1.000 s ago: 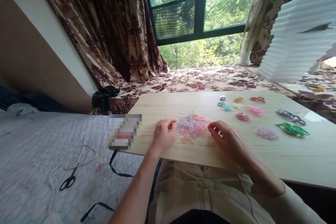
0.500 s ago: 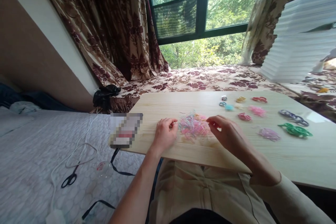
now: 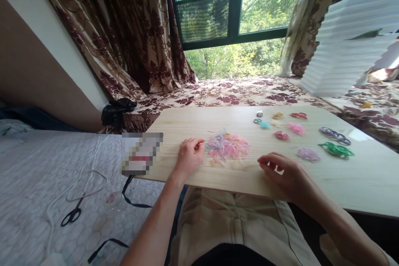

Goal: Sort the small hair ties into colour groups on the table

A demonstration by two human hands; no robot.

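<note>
A loose pile of thin pastel elastic bands, mostly pink, lilac and pale blue, lies on the light wooden table. At the pile's left edge is my left hand, its fingers curled in and the thumb against them; what they hold, if anything, is hidden. My right hand is apart from the pile, low over the table to its right. Its thumb and forefinger come together in a pinch, too small to show what is between them. Beyond it lies a lilac cluster of bands.
Farther right are green hair ties, dark blue and white ties, pink bands, red ties, yellow ties and turquoise bands. A blurred-out object sits at the left edge. Scissors lie on the bed.
My right hand has drawn back from the pile, toward the right and nearer to me. My left hand stays beside the pile. The whole view has shifted slightly.
</note>
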